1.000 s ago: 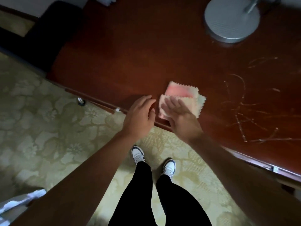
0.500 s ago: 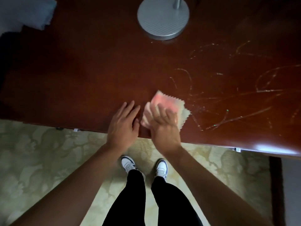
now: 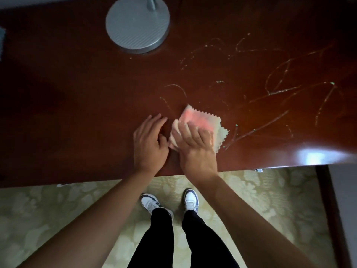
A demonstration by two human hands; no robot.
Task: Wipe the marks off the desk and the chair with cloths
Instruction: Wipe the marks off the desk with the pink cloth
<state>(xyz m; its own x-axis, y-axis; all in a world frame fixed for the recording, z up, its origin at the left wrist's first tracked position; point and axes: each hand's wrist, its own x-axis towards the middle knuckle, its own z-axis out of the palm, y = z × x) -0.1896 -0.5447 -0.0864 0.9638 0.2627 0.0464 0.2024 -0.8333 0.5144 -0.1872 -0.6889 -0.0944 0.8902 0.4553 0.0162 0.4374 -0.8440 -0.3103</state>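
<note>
We count 1 cloth (image 3: 201,122), 1 lamp base (image 3: 137,24) at 12 o'clock, 2 hands, 2 shoes (image 3: 190,199). Right hand (image 3: 195,147) lies flat w/ fingers straight, pressing cloth onto desk (image 3: 77,93); cloth sticks out from under fingers toward 1 o'clock. Left hand (image 3: 149,142) flat on desk just beside, at cloth's 9 o'clock. Marks (image 3: 280,89) spread approx 1–3 o'clock of cloth

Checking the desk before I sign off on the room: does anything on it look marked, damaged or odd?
Yes. Pale scribbled marks loop across the right half of the dark wooden desk, from beside the lamp base down to the front edge. The right hand presses a folded pink cloth at their left end.
</note>
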